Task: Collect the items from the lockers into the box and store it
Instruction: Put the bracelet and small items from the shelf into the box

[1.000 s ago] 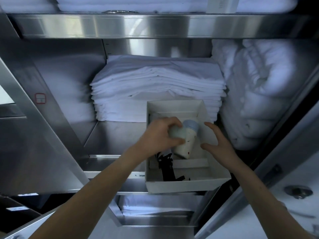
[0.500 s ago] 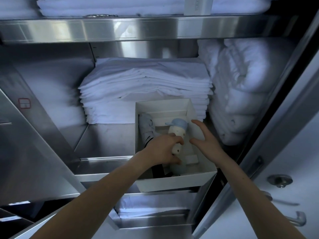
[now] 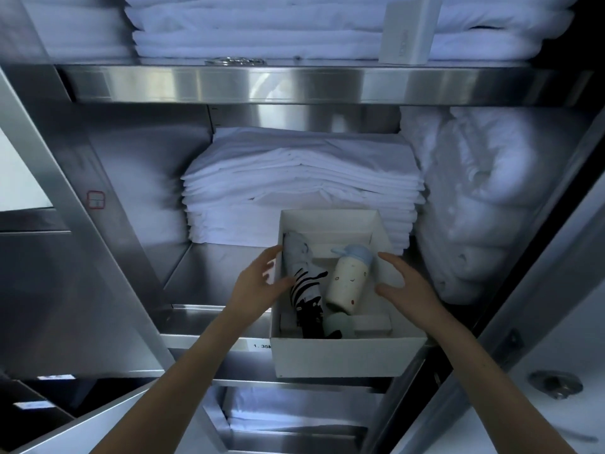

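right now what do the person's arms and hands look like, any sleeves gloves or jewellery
Both arms are bare along all that shows, from the bottom of the frame up to the wrists; no sleeve edge is visible. The left hand and right hand wear no gloves. No watch, bracelet or ring can be seen on either wrist or on the fingers, though the dim light leaves small details uncertain.
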Tool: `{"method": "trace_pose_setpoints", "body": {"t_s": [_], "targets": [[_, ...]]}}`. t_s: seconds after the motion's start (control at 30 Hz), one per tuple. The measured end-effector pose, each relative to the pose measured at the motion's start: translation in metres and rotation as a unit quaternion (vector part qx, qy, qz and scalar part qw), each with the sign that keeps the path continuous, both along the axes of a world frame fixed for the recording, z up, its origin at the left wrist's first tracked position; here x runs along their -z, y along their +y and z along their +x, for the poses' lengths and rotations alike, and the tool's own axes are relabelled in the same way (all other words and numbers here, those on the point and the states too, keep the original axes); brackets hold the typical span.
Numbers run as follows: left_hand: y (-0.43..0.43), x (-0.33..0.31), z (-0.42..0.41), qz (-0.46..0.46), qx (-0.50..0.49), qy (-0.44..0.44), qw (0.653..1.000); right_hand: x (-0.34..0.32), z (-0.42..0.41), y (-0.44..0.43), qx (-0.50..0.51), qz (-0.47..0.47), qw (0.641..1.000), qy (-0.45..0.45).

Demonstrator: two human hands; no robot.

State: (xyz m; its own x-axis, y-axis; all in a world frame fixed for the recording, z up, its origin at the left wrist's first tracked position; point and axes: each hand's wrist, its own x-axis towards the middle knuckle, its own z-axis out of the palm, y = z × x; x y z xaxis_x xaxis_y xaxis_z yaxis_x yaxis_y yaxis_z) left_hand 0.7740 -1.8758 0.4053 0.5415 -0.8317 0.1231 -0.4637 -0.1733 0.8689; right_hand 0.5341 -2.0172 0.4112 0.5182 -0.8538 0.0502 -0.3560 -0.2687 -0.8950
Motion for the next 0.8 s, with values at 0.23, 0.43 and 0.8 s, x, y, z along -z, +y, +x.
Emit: {"method": "trace_pose_setpoints", "body": {"t_s": [0.23,0.43,0.8], "targets": [[-0.008,-0.008,0.001,-0.018,-0.006,0.074,0.997,-0.013,0.004,-0.005,0.011,-0.014,1.000,0.023],[-0.007,-0.011,0.002,-0.009,-0.004,0.096,0.995,-0.017,0.005,-0.003,0.005,-0.017,0.999,0.033],[-0.010,-0.016,0.000,0.023,-0.018,0.020,0.999,-0.024,0.003,0.002,-0.011,-0.006,0.999,0.041]]}}
